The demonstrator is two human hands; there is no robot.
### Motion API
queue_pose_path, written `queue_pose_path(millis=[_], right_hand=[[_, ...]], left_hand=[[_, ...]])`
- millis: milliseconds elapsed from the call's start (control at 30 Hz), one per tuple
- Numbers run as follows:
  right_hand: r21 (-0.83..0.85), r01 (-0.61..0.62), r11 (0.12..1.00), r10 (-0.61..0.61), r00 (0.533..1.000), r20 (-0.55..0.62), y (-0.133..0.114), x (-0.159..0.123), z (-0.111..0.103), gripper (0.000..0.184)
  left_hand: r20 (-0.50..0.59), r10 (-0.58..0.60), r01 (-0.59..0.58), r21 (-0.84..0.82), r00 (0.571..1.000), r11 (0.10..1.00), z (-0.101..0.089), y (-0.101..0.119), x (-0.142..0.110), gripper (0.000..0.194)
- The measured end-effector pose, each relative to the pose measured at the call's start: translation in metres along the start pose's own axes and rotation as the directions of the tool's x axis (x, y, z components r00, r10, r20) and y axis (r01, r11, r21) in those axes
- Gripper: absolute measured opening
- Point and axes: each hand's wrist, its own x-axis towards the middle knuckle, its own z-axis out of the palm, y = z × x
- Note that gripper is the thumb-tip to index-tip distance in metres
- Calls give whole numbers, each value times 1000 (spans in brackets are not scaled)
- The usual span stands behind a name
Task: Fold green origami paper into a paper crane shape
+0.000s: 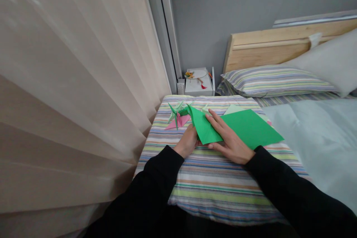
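A folded green paper (203,126) lies on a striped pillow (212,182) in front of me. My left hand (187,142) grips its lower left edge, fingers tucked under the paper. My right hand (229,139) lies flat on the fold, fingers stretched out and pressing it down. Under my right hand a larger green sheet (252,126) lies spread, with paler sheets beneath it. Finished green folded figures (176,112) stand on a pink paper (181,122) just beyond my left hand.
A beige curtain (72,81) hangs along the left. A white box (198,81) sits on a stand by the wall. Behind are a striped pillow (273,81), a wooden headboard (267,46) and a grey pillow (329,61). A pale blanket (320,137) covers the bed at right.
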Motion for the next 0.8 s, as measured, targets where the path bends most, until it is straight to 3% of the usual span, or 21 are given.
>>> queue_pose_path(millis=[133,233,400,500,600,667,800], right_hand=[[116,1,993,-4,1000,26,2,-1,-1,81],[179,-33,983,41,999,-36,2,-2,-2,67],[314,-144,938,211,959,-190,0,0,0,58],[569,-190,800,390,886,-252,-1,4,4,60],[731,-231,642,508,842,-180,-5,8,7,47],[744,-296,599,532,841,-94,-9,9,6,34],[755,-382,533,581,814,2,-15,9,4,39]], left_hand=[[-61,-25,21,-64,998,998,2,6,-1,63],[-54,-41,38,-54,998,998,3,14,-5,73],[-118,132,-103,223,984,969,1,22,-6,51],[-153,186,-135,294,971,946,-2,24,-5,38],[-118,252,-186,402,960,897,-4,26,-5,29],[-116,309,-226,456,944,861,-3,28,-7,31],[-114,321,-262,363,940,894,2,34,-11,26]])
